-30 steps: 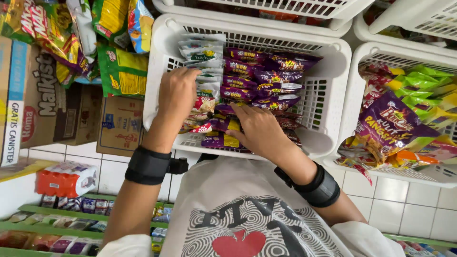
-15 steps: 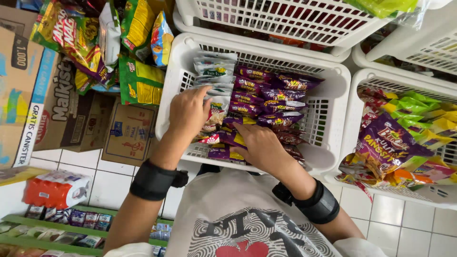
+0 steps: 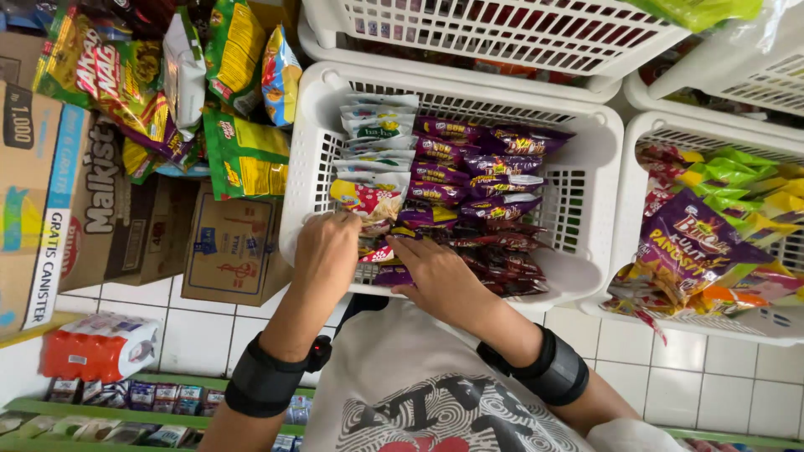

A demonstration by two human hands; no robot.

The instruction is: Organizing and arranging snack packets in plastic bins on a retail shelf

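Head camera, close above basket (image 3: 318, 167)

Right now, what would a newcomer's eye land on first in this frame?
Both hands reach into the white plastic basket at centre: the left hand at its near left corner, the right hand beside it, among the purple snack packets stacked in rows. Left of the basket hang green and yellow snack bags above cardboard boxes.

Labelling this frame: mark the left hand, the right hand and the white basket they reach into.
left hand (image 3: 327, 251), head view, back of hand.
right hand (image 3: 440, 276), head view, back of hand.
white basket (image 3: 599, 159), head view, right wall.
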